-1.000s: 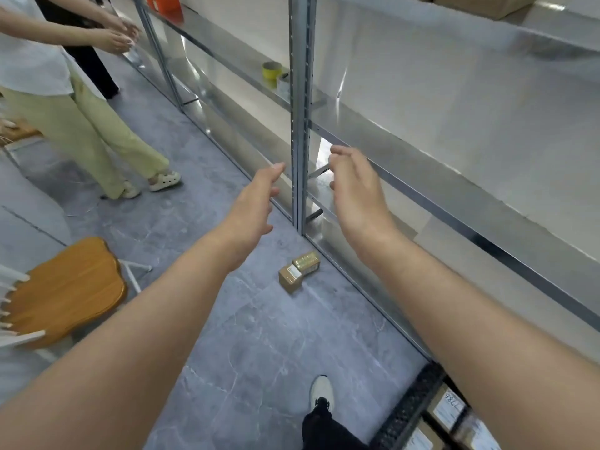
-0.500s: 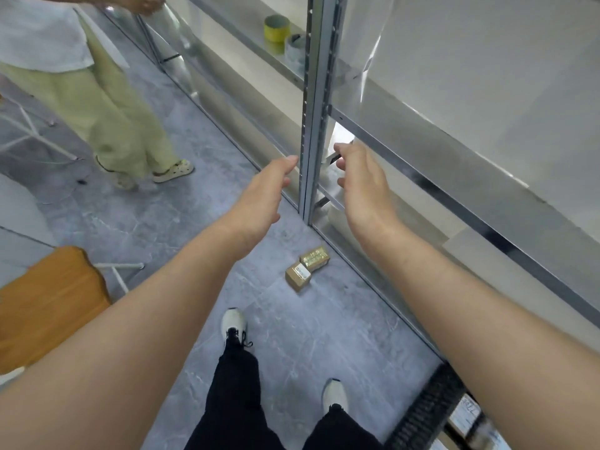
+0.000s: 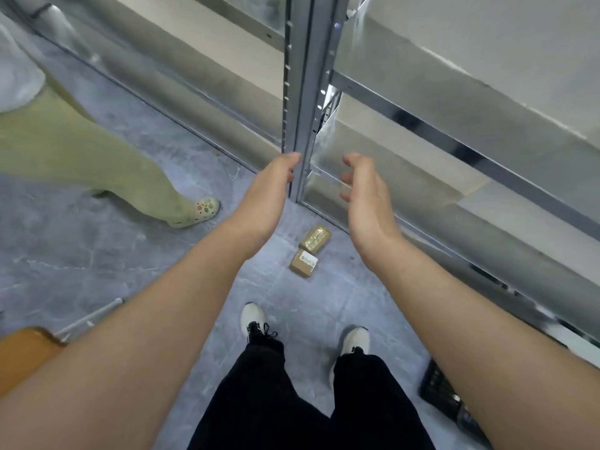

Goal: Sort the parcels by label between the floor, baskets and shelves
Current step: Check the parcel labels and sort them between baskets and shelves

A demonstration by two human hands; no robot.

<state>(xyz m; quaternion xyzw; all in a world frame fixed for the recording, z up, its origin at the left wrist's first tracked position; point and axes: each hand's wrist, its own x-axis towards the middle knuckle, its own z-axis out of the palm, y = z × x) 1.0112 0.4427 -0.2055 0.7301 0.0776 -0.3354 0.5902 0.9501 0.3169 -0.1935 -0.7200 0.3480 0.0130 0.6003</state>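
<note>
- Parcels lie on the grey floor, two small ones close to the foot of the metal shelf post: a gold-wrapped parcel nearer the shelving, and a brown cardboard parcel with a white label just beside it (whether the two touch is hard to tell).
- Left hand reaches forward above them, fingers nearly straight and relaxed, holding nothing; its fingertips sit at the post's edge, and contact cannot be told.
- Right hand is also stretched out, on the other side of the post, fingers loosely curled and empty.
- Both parcels show between the two forearms, well below the hands.
- Steel shelves run away to the right.
- White shoes and black trousers of the person stand just short of the parcels.
- A black basket shows at lower right, partly hidden by the right forearm.
- Another person's green trouser leg and pale clog are at left, and a wooden chair seat at lower left.
</note>
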